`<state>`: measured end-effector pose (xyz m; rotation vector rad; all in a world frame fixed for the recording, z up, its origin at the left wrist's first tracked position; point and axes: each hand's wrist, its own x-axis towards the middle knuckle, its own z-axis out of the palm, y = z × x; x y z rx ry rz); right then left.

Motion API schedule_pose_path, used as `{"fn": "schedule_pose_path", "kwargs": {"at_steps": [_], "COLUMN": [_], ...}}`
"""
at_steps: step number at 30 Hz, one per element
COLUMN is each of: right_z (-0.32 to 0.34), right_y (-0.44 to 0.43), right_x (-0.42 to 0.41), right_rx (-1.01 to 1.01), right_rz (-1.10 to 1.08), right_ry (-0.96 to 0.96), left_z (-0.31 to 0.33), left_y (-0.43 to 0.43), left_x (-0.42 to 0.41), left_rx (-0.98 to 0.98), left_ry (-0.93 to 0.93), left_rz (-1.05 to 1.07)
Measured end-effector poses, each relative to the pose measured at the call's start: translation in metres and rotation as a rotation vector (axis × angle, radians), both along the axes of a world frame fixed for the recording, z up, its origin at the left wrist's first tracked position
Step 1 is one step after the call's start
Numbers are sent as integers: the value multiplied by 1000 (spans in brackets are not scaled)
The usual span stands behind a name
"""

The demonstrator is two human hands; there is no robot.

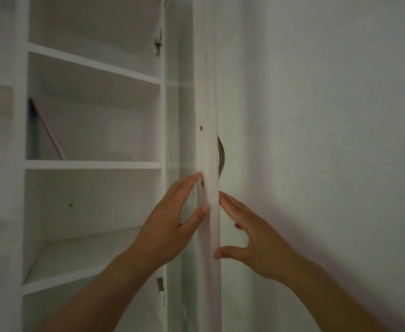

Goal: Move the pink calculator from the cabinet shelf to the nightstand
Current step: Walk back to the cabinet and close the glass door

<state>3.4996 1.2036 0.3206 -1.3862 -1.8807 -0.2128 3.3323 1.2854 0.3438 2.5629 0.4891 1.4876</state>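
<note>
**Door edge in hand, calculator not yet reached**

Both hands flank the open cabinet door, fingers spread flat — the left hand touches its inner face, the right hand its outer side below the metal handle; neither closes on anything. A pinkish slab, likely the pink calculator, leans in the middle shelf's left corner. Likely risks: the smooth painted door swinging back, or the tilted slab sliding flat when touched.

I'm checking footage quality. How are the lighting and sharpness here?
Head view: dim and greyish overall; soft blur on the cabinet door edge and shelves; both hands, left hand and right hand, read clearly; wide-angle bending tilts the upper shelves.
</note>
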Motion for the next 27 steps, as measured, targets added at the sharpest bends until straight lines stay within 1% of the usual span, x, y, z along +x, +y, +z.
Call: {"fn": "schedule_pose_path", "kwargs": {"at_steps": [5, 9, 11, 18, 23, 25, 27], "right_z": [-12, -17, -20, -26, -27, -27, -28], "right_y": [16, 37, 48, 86, 115, 129, 142], "right_x": [-47, -83, -100, -146, -176, -191, -203], "right_rx": [-18, -6, 11, 79, 90, 100, 102], "right_rz": [182, 276, 311, 278, 281, 273, 257], "right_ry": [146, 176, 161, 3, -25, -41, -54], "left_z": [9, 7, 6, 13, 17, 16, 16], "left_y": [5, 11, 19, 37, 58, 71, 82], "left_x": [-36, -76, -95, -155, -189, -202, -214], "left_rx": [-51, -115, -137, -131, -28, 14, 13], "left_ry": [-63, -71, -77, -94, -24, 7, 22], "left_rz": [-28, -117, -117, -15, 206, 273, 312]}}
